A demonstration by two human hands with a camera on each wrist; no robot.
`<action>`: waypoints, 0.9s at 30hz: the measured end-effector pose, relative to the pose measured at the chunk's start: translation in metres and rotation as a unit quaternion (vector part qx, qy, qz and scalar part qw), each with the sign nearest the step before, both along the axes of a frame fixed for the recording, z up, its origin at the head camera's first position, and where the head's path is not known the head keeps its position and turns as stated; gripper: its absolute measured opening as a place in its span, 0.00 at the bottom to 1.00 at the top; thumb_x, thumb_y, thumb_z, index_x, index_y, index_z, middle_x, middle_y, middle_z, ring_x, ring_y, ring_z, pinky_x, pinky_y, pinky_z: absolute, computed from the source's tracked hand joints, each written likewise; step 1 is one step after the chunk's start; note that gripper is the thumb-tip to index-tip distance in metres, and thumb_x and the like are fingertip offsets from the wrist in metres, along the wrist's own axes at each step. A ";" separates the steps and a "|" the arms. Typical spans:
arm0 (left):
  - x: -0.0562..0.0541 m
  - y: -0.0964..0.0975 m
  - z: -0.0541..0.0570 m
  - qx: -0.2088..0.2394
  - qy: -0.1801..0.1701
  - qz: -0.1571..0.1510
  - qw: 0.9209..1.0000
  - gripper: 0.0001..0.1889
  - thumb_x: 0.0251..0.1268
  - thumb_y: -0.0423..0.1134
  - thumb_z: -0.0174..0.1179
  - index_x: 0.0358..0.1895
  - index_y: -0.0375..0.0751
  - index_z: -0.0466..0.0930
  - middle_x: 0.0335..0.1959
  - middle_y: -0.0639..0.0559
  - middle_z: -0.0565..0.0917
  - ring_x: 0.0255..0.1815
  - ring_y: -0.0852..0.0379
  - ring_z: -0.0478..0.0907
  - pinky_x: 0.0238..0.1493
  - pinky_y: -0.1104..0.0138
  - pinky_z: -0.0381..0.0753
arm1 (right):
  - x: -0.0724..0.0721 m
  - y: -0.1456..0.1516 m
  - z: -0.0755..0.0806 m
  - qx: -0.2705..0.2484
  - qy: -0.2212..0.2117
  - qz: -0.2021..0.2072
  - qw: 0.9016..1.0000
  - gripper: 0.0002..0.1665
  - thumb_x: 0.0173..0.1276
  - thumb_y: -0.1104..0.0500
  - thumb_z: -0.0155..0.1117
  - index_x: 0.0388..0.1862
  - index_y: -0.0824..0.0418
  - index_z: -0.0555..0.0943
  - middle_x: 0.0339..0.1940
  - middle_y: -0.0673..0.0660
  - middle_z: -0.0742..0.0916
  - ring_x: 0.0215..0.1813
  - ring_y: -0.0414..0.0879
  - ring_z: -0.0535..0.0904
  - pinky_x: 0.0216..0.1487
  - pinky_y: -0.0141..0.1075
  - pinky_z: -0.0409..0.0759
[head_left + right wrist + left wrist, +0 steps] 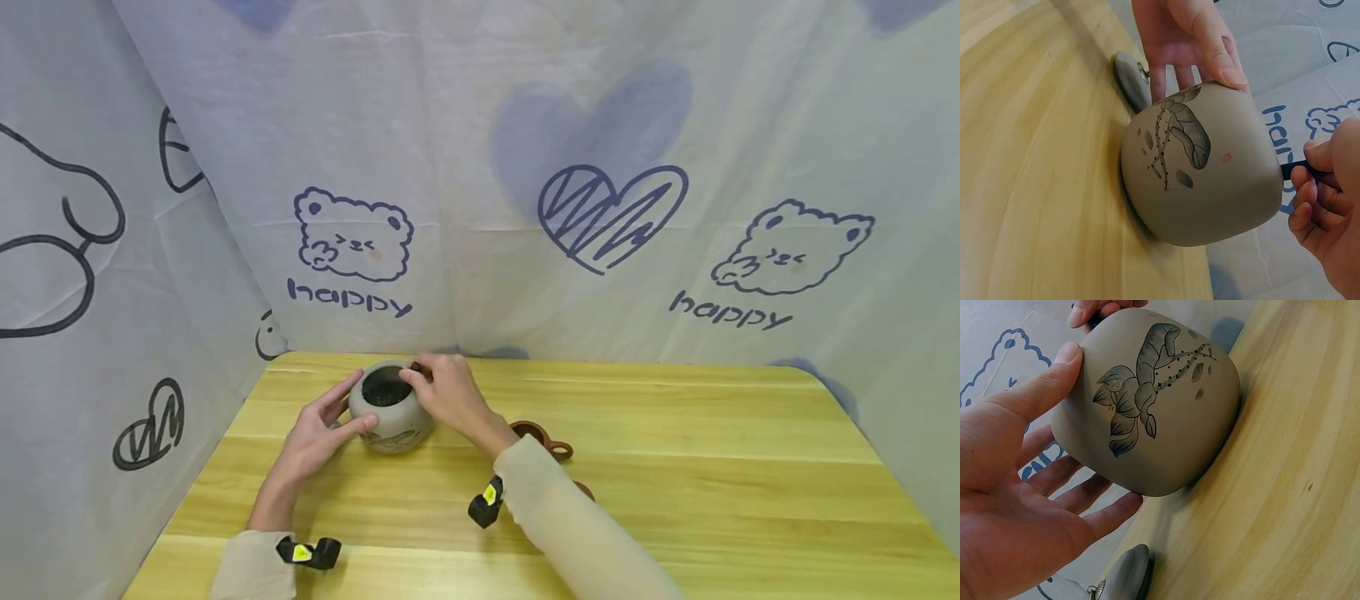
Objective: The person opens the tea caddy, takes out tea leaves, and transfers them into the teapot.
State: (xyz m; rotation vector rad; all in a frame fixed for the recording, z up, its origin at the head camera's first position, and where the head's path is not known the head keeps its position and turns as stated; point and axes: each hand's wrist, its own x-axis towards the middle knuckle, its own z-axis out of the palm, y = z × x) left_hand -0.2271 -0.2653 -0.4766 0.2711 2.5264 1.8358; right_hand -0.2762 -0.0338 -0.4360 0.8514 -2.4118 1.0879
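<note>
A round grey ceramic jar (401, 427) stands on the wooden table, a lotus painted on its side. Dark loose contents (386, 390) show through its open mouth. My left hand (318, 429) holds the jar from the left, thumb near the rim and fingers spread along the side. From the right, my right hand (450, 392) pinches a slim black handle (1297, 169) over the rim; the handle's far end is hidden inside the jar. Beside the jar, past my left fingers, lies a grey lid (1127, 575) with a small metal knob.
A reddish-brown cup-like vessel (558, 451) with a loop handle sits right of the jar, partly behind my right forearm. Another reddish-brown piece (584, 490) peeks out beside the sleeve. A printed cloth (465, 250) hangs along the table's back edge.
</note>
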 end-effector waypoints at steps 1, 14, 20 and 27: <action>0.000 0.000 0.000 0.001 0.000 0.001 1.000 0.41 0.69 0.44 0.70 0.81 0.48 0.59 0.83 0.46 0.56 0.82 0.40 0.51 0.79 0.44 0.54 | 0.000 -0.001 0.000 -0.006 -0.006 -0.003 1.000 0.14 0.76 0.58 0.65 0.28 0.59 0.83 0.18 0.49 0.79 0.22 0.39 0.70 0.25 0.28 0.66; 0.000 -0.001 0.001 0.004 0.001 0.002 1.000 0.41 0.69 0.44 0.70 0.81 0.47 0.60 0.82 0.46 0.56 0.82 0.40 0.51 0.79 0.45 0.54 | 0.000 -0.007 -0.001 -0.117 -0.164 -0.035 0.979 0.20 0.75 0.55 0.67 0.21 0.61 0.84 0.17 0.47 0.85 0.21 0.37 0.78 0.22 0.28 0.71; 0.000 -0.002 0.000 0.001 -0.001 0.007 1.000 0.41 0.68 0.45 0.71 0.81 0.49 0.61 0.82 0.47 0.57 0.82 0.40 0.52 0.79 0.44 0.54 | 0.000 -0.008 -0.004 -0.172 -0.197 -0.038 0.965 0.17 0.74 0.57 0.67 0.28 0.68 0.88 0.18 0.51 0.86 0.21 0.41 0.80 0.24 0.29 0.79; 0.000 -0.001 0.001 0.000 -0.005 0.008 1.000 0.42 0.67 0.46 0.71 0.81 0.50 0.61 0.82 0.49 0.57 0.81 0.42 0.53 0.79 0.45 0.53 | 0.001 -0.007 -0.011 -0.265 -0.244 -0.036 0.932 0.15 0.73 0.59 0.68 0.33 0.72 0.88 0.19 0.55 0.87 0.20 0.46 0.83 0.25 0.33 0.84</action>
